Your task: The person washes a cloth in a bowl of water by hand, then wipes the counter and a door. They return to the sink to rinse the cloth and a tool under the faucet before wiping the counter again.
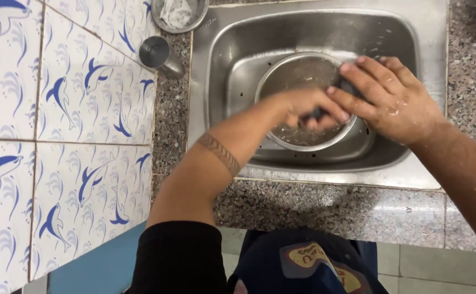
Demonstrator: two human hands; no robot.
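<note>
Round steel bowl sitting inside the steel sink, close to the middle of the basin, rim up, some water pooled in its bottom. Left hand reaching from the near left edge of the sink down into the bowl, fingers curled tight around something dark, only a sliver of which shows between them; cannot tell what the dark thing is. Blurred at the knuckles. Dark patterned band around the left forearm, over the sink's near rim, black sleeve pushed up well behind it. Right hand lying across the far right part of the bowl's rim, wet, fingers stretched out and pressed onto the rim, thumb side toward the bowl's inside, steadying rather than wrapping it. Tips of both hands touching or nearly so above the bowl's right half.

Speckled granite surface framing the sink on the near side and on both flanks. Small steel cup standing on that surface just left of the sink's far left corner. Shallow steel dish with something pale and crumpled in it beyond the same corner, at the top edge of view. White tiled wall with blue dolphin figures left of the sink, past the strip of granite.
</note>
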